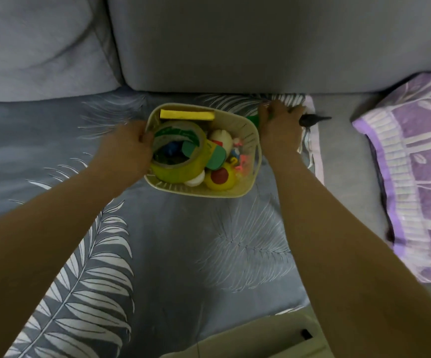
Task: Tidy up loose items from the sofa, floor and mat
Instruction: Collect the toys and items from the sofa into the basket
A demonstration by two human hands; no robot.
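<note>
A cream plastic basket (245, 187) stands on the sofa seat, packed with a big roll of yellow-green tape (183, 166), a yellow sponge (186, 115), a yellow ball with a red spot (221, 178), a white toy (219, 138) and several small bits. My left hand (129, 148) grips the basket's left rim. Just past the basket's right rim, my right hand (280, 125) is closed around a green item (253, 121) whose dark pointed end (312, 119) sticks out to the right.
A grey cover with white leaf print (183, 254) lies over the sofa seat. Grey back cushions (235, 47) rise behind. A purple patterned pillow (421, 177) lies at the right. A pale box edge (261, 337) shows at the bottom.
</note>
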